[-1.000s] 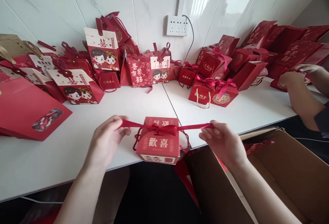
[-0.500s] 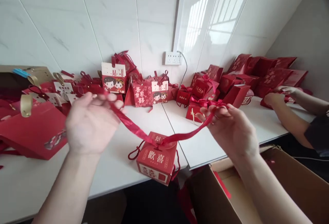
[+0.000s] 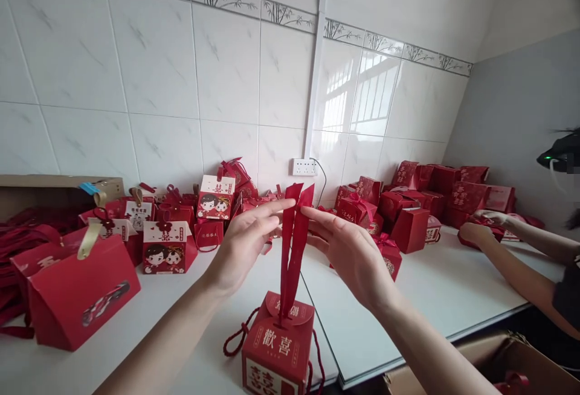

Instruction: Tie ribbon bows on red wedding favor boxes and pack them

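Observation:
A red gift box (image 3: 283, 346) with white characters and dark red cords at its sides stands on the white table near its front edge. From its top a red ribbon (image 3: 294, 250) rises in two upright strands, side by side. My left hand (image 3: 249, 238) pinches one strand near its upper end. At the other strand, my right hand (image 3: 347, 244) holds the ribbon close to its tip. Both sets of fingertips are close together above the box, which neither hand touches.
Red gift boxes (image 3: 165, 247) crowd the table's left and back. More stand at the right, where another person's hands (image 3: 484, 226) hold something red. An open cardboard carton (image 3: 484, 359) is below the table's right front edge.
My hands have come together from wide apart, bringing the ribbon from a low, spread V to two upright strands. The view has tilted upward.

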Demonstrator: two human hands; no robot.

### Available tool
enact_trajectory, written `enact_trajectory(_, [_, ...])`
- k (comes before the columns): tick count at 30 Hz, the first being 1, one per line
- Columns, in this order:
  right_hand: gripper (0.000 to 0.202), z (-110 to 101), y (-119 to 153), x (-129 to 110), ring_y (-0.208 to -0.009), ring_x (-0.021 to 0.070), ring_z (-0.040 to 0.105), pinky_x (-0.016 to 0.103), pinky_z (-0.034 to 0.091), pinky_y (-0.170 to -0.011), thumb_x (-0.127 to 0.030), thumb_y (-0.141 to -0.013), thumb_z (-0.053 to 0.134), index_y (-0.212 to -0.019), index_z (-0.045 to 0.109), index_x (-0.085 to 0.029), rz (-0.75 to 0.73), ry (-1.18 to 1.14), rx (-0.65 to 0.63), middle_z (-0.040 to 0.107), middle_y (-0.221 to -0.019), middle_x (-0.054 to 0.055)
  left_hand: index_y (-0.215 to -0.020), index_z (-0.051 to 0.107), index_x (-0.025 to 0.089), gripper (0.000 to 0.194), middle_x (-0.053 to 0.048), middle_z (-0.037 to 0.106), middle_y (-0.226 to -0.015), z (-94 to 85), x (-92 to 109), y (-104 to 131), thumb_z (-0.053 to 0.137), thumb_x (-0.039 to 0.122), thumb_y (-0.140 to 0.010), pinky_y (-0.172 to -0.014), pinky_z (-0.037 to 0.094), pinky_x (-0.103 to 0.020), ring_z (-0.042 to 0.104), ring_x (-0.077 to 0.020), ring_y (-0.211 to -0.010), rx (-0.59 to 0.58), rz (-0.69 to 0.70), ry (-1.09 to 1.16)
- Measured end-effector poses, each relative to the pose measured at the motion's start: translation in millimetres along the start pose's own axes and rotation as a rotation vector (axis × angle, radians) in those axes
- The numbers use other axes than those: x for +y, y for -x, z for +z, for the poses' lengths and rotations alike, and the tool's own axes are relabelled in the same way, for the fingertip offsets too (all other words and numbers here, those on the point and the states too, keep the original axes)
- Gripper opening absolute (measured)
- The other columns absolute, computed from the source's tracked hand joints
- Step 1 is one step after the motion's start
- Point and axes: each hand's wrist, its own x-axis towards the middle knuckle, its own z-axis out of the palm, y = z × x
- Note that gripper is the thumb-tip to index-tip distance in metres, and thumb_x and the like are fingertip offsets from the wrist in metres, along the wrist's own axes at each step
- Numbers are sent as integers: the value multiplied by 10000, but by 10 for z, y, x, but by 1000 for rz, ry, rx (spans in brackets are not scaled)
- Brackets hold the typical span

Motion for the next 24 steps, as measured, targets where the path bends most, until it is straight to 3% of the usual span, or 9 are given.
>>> enact_trajectory(5, [315, 69, -66, 3, -1105, 216, 600, 407, 436, -992, -421, -881, 530, -1084, 689, -239, 0, 18, -6, 668, -1182, 48, -1062, 692, 222, 293, -19, 659, -754, 23, -10, 14, 593, 301, -797, -744, 441, -282, 575, -157, -801, 15, 18, 32])
enact_trajectory(8, [265, 12, -13, -76, -937, 174, 668, 322, 512, -884, -399, -855, 557, -912, 734, -211, -9, -17, 73, 726, -989, 39, -899, 713, 174, 192, -39, 688, -855, -64, 5, 49, 594, 258, -774, -655, 458, -255, 589, -133, -721, 108, 93, 93])
enact_trajectory(10, [266, -135, 108, -191, -647, 132, 676, 267, 565, -687, -362, -831, 571, -684, 710, -189, 74, -81, 78, 694, -697, 11, -693, 668, 152, 142, -26, 674, -735, -243, 29, 102, 573, 240, -753, -534, 425, -240, 535, -98, -531, 212, 89, 103])
enact_trajectory(12, [406, -353, 279, -317, -326, 76, 501, 220, 499, -407, -313, -822, 542, -439, 544, -181, 283, -166, -49, 504, -442, -37, -459, 456, 170, 304, 22, 532, -466, -506, 41, 179, 524, 239, -748, -448, 355, -232, 387, -68, -355, 284, 7, 89])
enact_trajectory(13, [474, -466, 371, -364, -239, 53, 393, 194, 408, -293, -323, -827, 510, -380, 441, -184, 379, -217, -129, 428, -399, -50, -419, 368, 184, 352, 35, 434, -374, -645, 33, 225, 497, 251, -739, -427, 327, -232, 335, -69, -321, 293, -6, 57])
enact_trajectory(15, [518, -645, 535, -385, -201, 46, 333, 186, 332, -240, -362, -832, 471, -363, 329, -193, 519, -186, -207, 361, -381, -57, -410, 331, 193, 351, 26, 428, -358, -869, -25, 323, 487, 267, -714, -416, 305, -232, 348, -82, -339, 333, -12, -122])
enact_trajectory(18, [459, -680, 689, -184, -312, 77, 479, 195, 400, -326, -425, -837, 491, -453, 420, -184, 613, 194, -101, 430, -446, -37, -494, 493, 183, 283, 1, 572, -526, -919, -204, 458, 517, 314, -744, -547, 401, -245, 516, -131, -528, 132, -125, -539])
enact_trajectory(21, [350, -498, 738, 176, -536, 129, 588, 229, 473, -448, -486, -844, 506, -692, 542, -172, 732, 693, -101, 555, -631, 7, -755, 628, 194, 232, -20, 669, -807, -680, -408, 544, 581, 421, -757, -702, 437, -282, 601, -201, -779, -220, -306, -889])
enact_trajectory(24, [378, -342, 756, 456, -618, 137, 561, 251, 465, -517, -549, -858, 458, -767, 517, -187, 710, 939, -130, 578, -719, 19, -848, 589, 210, 322, -13, 659, -851, -468, -547, 582, 585, 517, -750, -627, 422, -269, 590, -189, -728, -289, -421, -995])
